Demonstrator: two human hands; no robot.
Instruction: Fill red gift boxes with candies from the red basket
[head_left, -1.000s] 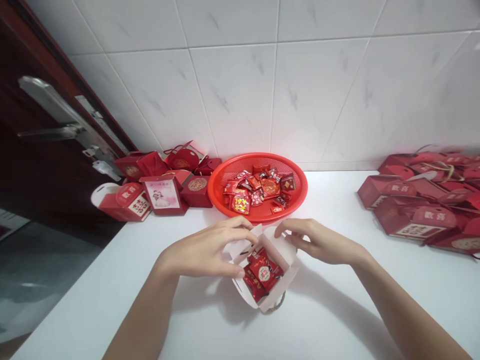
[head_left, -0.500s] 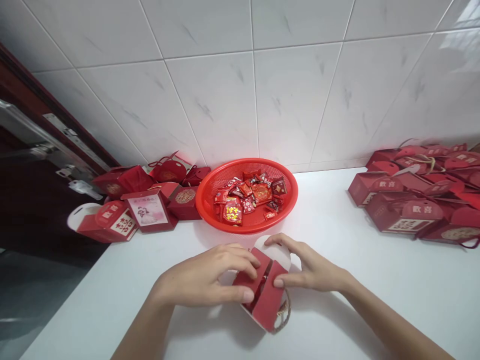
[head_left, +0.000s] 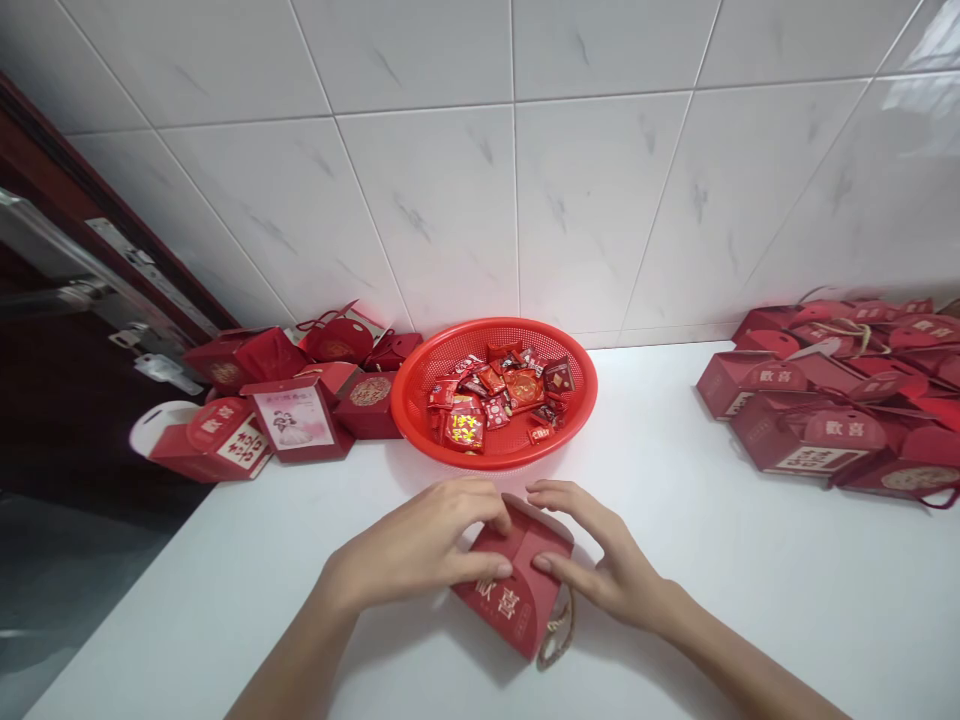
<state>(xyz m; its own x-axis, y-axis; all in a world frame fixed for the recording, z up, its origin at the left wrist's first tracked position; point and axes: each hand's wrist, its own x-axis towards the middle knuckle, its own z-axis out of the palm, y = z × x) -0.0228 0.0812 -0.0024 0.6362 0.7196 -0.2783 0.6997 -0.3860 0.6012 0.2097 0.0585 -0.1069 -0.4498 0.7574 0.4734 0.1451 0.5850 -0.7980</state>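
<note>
A small red gift box (head_left: 517, 625) with gold characters sits tilted on the white table between my hands. My left hand (head_left: 424, 540) grips its left side, thumb pressed on the rounded front flap and fingers over the top. On the right edge lies the thumb of my right hand (head_left: 596, 550), whose fingers curve round the back flap. A twisted cord handle (head_left: 556, 640) hangs off the box's right side. The box's inside is hidden under its folded panels.
Just beyond my hands, a red plastic basket (head_left: 400, 405) holds several wrapped sweets (head_left: 499, 395). Several red boxes (head_left: 367, 400) stand at the left, near the table edge and a door lock. More red boxes (head_left: 795, 430) are piled at the right. A tiled wall (head_left: 585, 200) rises behind.
The rounded front flap with gold characters now lies over the top panels, covering the gap between them. My left thumb now presses on it. The back flap stands more upright.
</note>
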